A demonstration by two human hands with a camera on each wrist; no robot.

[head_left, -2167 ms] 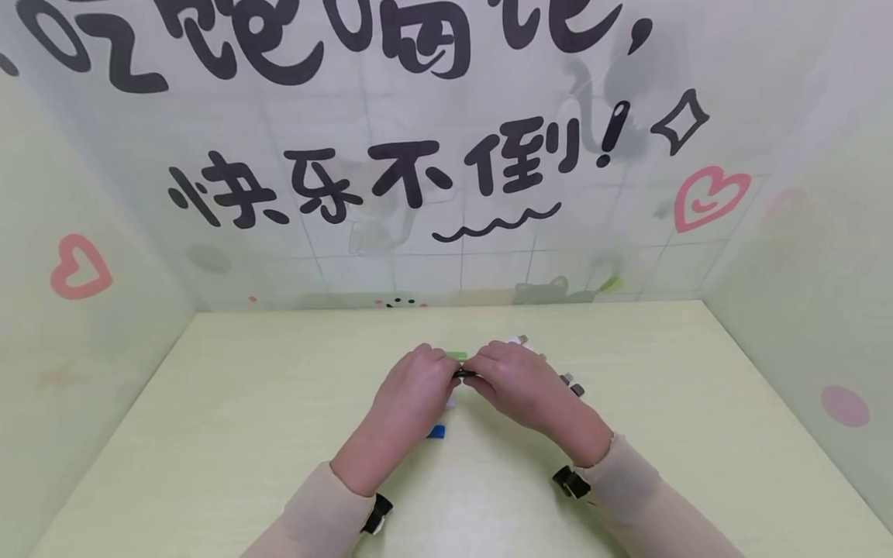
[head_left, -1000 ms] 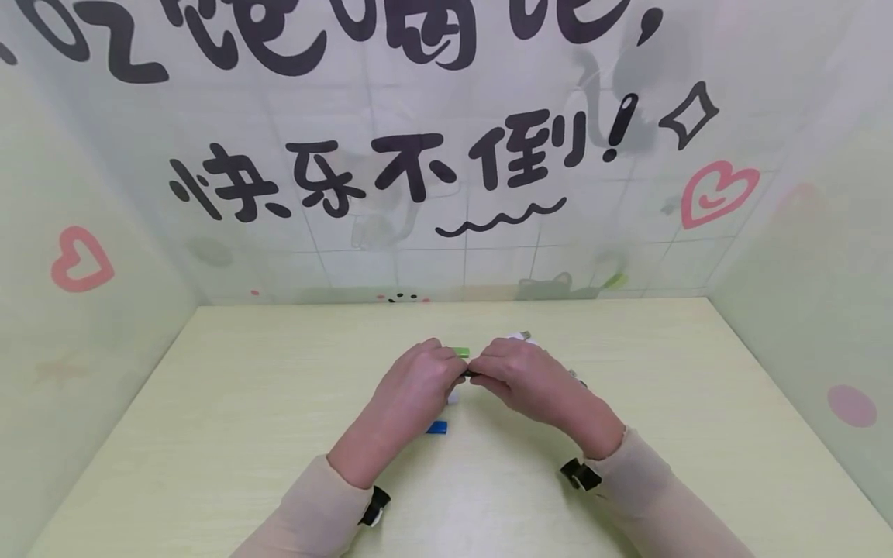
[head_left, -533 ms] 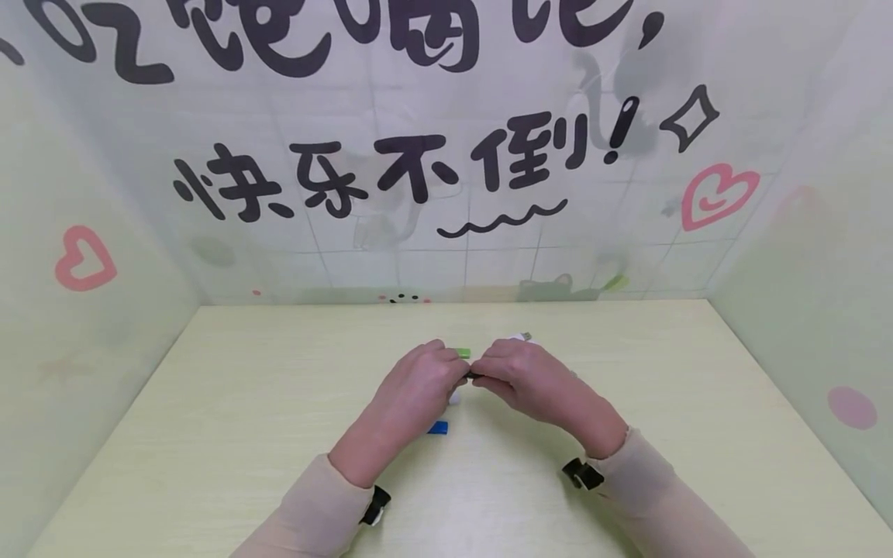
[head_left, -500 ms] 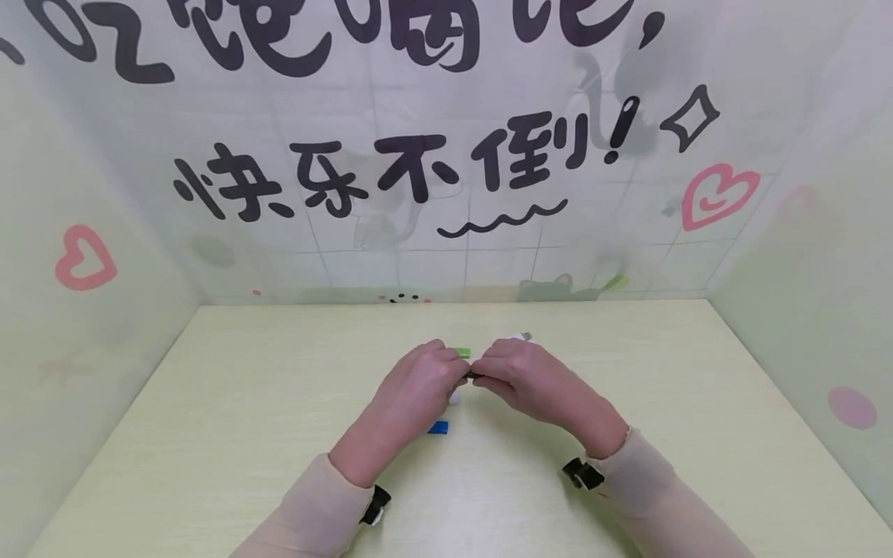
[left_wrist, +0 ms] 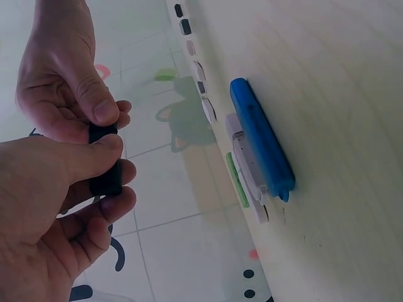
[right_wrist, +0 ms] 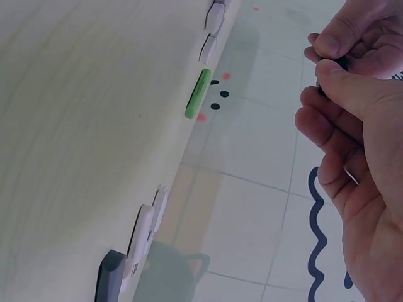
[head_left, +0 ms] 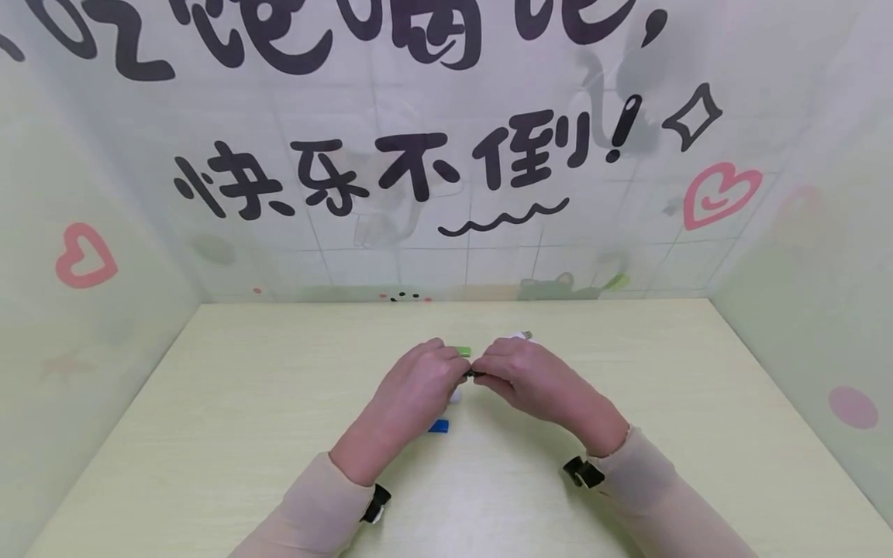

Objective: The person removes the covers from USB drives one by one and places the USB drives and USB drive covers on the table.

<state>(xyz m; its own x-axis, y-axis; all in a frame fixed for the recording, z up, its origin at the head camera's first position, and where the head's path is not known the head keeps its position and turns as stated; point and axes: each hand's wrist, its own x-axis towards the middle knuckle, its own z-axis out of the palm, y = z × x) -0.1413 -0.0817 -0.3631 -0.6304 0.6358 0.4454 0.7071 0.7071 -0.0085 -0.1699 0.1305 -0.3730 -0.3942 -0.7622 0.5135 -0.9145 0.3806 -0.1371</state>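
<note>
Look here: the small black piece (left_wrist: pixel 107 180) is up off the table (head_left: pixel 279 372), right between two sets of fingertips! The left hand (head_left: pixel 412 399) pinches one end, the right hand (head_left: pixel 540 387) the other, thumbs pressed against fingers, probably because there's so little to grip. Below, a blue stick (left_wrist: pixel 261 138) lies partly under the left hand, a green piece (right_wrist: pixel 198 94) beyond, leaving the hands room, it seems.

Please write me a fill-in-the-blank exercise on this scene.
The dark object is gripped by both the right hand and the ____ hand.
In the left wrist view, the largest-looking piece on the table is ____.
The green piece lies ____ from the left sleeve than that one.

Missing words: left; blue; farther.
</note>
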